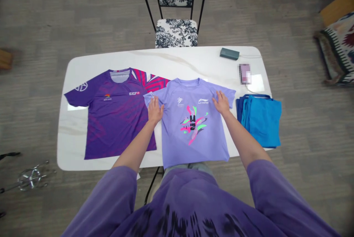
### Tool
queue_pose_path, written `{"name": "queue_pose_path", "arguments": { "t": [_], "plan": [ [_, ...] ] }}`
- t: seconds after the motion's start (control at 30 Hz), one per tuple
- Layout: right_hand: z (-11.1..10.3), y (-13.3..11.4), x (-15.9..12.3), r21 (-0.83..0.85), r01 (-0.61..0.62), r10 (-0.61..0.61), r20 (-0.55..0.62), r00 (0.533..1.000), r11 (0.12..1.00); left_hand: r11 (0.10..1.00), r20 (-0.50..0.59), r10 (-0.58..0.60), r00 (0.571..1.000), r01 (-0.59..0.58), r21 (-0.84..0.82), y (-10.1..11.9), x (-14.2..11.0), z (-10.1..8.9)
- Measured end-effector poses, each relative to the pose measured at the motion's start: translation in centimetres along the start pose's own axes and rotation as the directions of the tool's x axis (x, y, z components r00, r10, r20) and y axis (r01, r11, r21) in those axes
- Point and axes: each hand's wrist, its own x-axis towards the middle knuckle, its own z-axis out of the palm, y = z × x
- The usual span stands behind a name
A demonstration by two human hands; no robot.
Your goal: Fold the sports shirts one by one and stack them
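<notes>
A lavender T-shirt (171,133) with a colourful print lies spread face up in front of me, its hem hanging at the table's near edge. My left hand (155,110) rests flat on its left sleeve, fingers stretched out. On the opposite side, my right hand (221,103) presses flat near the right sleeve, fingers apart. Neither hand grips anything. To the left, a dark purple jersey (116,119) with pink stripes on one sleeve is laid out flat; the lavender sleeve overlaps its striped sleeve.
Folded blue garments (262,120) are stacked at the right end of the white table (73,133). Beyond them lie a blurred-out phone-like object (245,74) and a dark grey box (229,54) with a cable. A patterned chair (177,32) stands at the far side.
</notes>
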Motion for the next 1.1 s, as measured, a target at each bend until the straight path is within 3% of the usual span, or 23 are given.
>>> {"name": "queue_pose_path", "arguments": {
  "t": [0.1, 0.2, 0.3, 0.37, 0.43, 0.5, 0.57, 0.7, 0.8, 0.87, 0.93, 0.97, 1.03, 1.1],
  "plan": [
    [1.5, 0.2, 4.4, -0.067, -0.137, 0.14, 0.045, 0.989, 0.988, 0.994, 0.031, -0.07, 0.997, 0.067, 0.086, -3.3, 3.4, 0.3],
    [2.9, 1.1, 7.2, -0.021, -0.182, 0.183, 0.016, 0.983, 0.983, 0.982, 0.038, -0.121, 0.992, 0.114, 0.153, -6.1, 4.7, 0.0],
    [3.4, 1.1, 8.8, -0.002, -0.203, 0.203, -0.033, 0.979, 0.979, 0.976, -0.013, -0.159, 0.987, 0.159, 0.146, -6.6, 5.4, -0.4],
    [3.2, 0.1, 9.6, -0.03, -0.172, 0.17, -0.073, 0.983, 0.985, 0.988, -0.044, -0.113, 0.993, 0.117, 0.099, -5.5, 6.2, -0.1],
    [3.2, -1.6, 10.2, -0.074, -0.054, 0.047, -0.104, 0.994, 0.996, 0.998, -0.001, 0.047, 0.999, -0.046, 0.047, -3.4, 7.4, 1.1],
    [3.4, -3.5, 11.0, -0.105, 0.095, -0.104, -0.086, 0.991, 0.99, 0.967, 0.102, 0.254, 0.962, -0.254, -0.009, -1.0, 9.3, 3.0],
    [4.0, -5.0, 12.3, -0.107, 0.177, -0.181, -0.033, 0.983, 0.978, 0.922, 0.175, 0.386, 0.906, -0.383, -0.052, 1.2, 11.8, 5.3],
    [4.6, -5.7, 16.5, -0.119, 0.172, -0.171, 0.019, 0.985, 0.978, 0.905, 0.164, 0.424, 0.891, -0.423, -0.048, 3.1, 18.0, 8.4],
    [3.5, -5.4, 20.2, -0.132, 0.189, -0.185, 0.045, 0.982, 0.973, 0.902, 0.158, 0.43, 0.889, -0.429, -0.046, 3.4, 21.9, 8.7],
    [2.1, -5.8, 21.1, -0.145, 0.211, -0.206, 0.049, 0.977, 0.967, 0.905, 0.18, 0.425, 0.887, -0.422, -0.053, 4.1, 23.3, 8.1],
    [0.8, -6.9, 19.3, -0.153, 0.187, -0.19, -0.009, 0.982, 0.971, 0.917, 0.177, 0.399, 0.9, -0.396, -0.053, 5.0, 23.2, 6.9],
    [0.3, -7.5, 17.0, -0.143, 0.158, -0.167, -0.057, 0.984, 0.977, 0.927, 0.154, 0.374, 0.914, -0.371, -0.048, 5.4, 22.4, 6.1],
    [0.1, -8.6, 9.7, -0.082, 0.091, -0.102, -0.142, 0.985, 0.992, 0.958, 0.073, 0.288, 0.955, -0.286, -0.028, 5.5, 19.1, 4.0],
    [1.1, -9.0, -0.5, 0.021, 0.065, -0.061, -0.132, 0.989, 0.998, 0.99, -0.011, 0.14, 0.99, -0.14, -0.01, 4.2, 13.8, 1.6]
  ]
}}
